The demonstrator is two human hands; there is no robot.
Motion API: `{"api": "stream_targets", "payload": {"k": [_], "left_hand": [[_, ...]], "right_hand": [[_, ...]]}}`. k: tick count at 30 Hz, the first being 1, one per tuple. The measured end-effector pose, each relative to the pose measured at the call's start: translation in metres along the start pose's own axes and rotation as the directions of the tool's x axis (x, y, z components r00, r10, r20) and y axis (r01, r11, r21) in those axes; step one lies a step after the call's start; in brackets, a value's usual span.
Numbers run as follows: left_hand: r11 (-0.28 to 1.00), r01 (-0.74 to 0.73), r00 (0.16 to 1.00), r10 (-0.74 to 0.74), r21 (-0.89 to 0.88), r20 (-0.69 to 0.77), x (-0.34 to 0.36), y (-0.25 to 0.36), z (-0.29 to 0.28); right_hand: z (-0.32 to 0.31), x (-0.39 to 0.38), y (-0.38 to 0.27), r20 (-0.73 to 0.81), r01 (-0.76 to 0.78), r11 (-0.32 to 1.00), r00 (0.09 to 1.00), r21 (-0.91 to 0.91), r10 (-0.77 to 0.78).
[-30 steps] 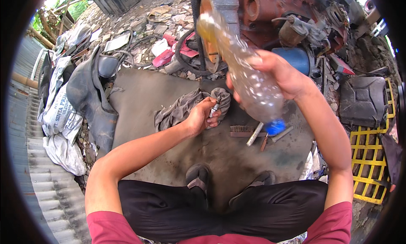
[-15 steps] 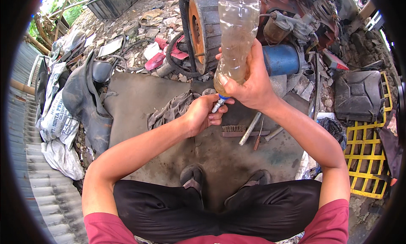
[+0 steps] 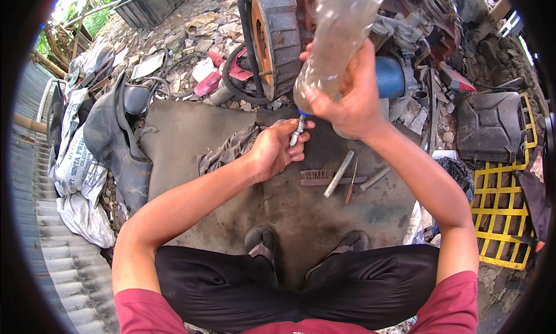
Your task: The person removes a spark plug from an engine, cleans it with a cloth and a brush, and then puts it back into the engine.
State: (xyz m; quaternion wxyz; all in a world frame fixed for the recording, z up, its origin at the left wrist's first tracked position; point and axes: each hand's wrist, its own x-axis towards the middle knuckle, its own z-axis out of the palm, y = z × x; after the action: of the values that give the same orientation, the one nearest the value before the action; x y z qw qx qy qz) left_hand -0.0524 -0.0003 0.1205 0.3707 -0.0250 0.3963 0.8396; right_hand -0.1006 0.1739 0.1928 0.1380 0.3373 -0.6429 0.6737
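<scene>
My right hand point(image 3: 356, 96) is wrapped round a clear plastic bottle point(image 3: 336, 41) of cloudy liquid, tipped neck down with its blue cap lowest. Motion blurs the bottle, and its base runs to the picture's top edge. Just below the cap, my left hand point(image 3: 278, 145) pinches a spark plug point(image 3: 298, 131) between thumb and fingers. The plug stands almost upright, its top end at the bottle's mouth. Beneath my left forearm lies a crumpled grey rag point(image 3: 231, 151). A wire brush point(image 3: 324, 179), a metal tube point(image 3: 339, 173) and a thin screwdriver point(image 3: 351, 186) rest on the mat nearby.
A dark rubber mat point(image 3: 197, 125) covers the ground before my feet. Beyond it stands a large ribbed metal housing point(image 3: 278, 44) with a black hose. To the right are a blue cylinder point(image 3: 389, 77), a black jerrycan point(image 3: 489, 127) and a yellow grate point(image 3: 501, 212); white sacks point(image 3: 81, 154) lie left.
The bottle has tilted, its base swinging up and to the right. The spark plug now shows more fully in my left hand, slightly higher than before.
</scene>
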Motion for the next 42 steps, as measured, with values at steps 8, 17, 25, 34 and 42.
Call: {"api": "stream_targets", "payload": {"k": [8, 17, 25, 34, 42], "left_hand": [[0.948, -0.102, 0.973, 0.158, 0.303, -0.167, 0.003, 0.002, 0.007], [0.886, -0.132, 0.964, 0.219, 0.444, -0.15, -0.003, 0.003, 0.016], [0.859, -0.181, 0.931, 0.307, 0.479, -0.198, -0.003, 0.007, 0.027], [0.855, -0.17, 0.906, 0.331, 0.49, -0.264, -0.003, 0.012, 0.039], [0.841, -0.271, 0.885, 0.409, 0.469, -0.222, -0.004, 0.014, 0.043]], "right_hand": [[-0.002, 0.014, -0.017, -0.111, -0.104, 0.994, 0.988, 0.036, 0.107], [-0.006, 0.024, -0.017, -0.151, -0.174, 0.984, 0.975, -0.046, 0.165], [-0.009, 0.033, -0.023, -0.072, -0.252, 0.967, 0.966, -0.035, 0.249], [-0.006, 0.022, -0.019, 0.074, 0.054, 0.964, 0.997, -0.262, -0.035], [-0.007, 0.026, -0.02, 0.004, 0.062, 0.967, 0.998, -0.246, -0.062]]}}
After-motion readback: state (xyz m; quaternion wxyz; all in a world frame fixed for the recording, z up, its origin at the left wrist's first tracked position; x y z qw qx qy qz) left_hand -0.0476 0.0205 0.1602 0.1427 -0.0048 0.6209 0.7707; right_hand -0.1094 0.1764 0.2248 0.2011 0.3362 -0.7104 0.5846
